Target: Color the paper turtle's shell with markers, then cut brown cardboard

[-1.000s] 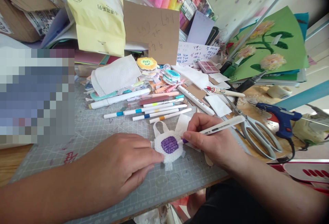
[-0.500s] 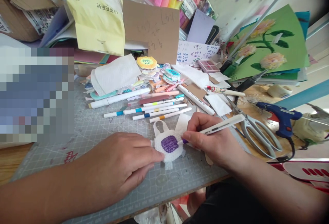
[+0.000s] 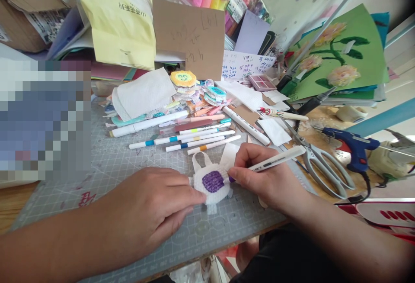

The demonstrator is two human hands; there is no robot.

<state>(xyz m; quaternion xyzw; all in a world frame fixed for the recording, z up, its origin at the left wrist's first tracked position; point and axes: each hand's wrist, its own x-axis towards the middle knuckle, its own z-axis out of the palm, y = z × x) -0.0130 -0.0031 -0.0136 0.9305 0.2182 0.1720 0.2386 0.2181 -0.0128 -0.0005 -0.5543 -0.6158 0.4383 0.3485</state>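
Right hand [image 3: 263, 180] pinches the marker [image 3: 276, 158], nib at the right edge of the white piece [image 3: 212, 182]; left hand [image 3: 162, 200] touches its lower-left rim, grip unclear; open mat [image 3: 181, 246] below.

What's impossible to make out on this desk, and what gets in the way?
All in the head view:
- Left palm: hidden by the back of the left hand.
- The white pen's tip, at the white-and-purple craft piece: too small to see if it touches.
- The pen's lettering: too small to read.
- The cardboard box's far side: cut off by the left edge.
- Whatever the pixelated patch covers.
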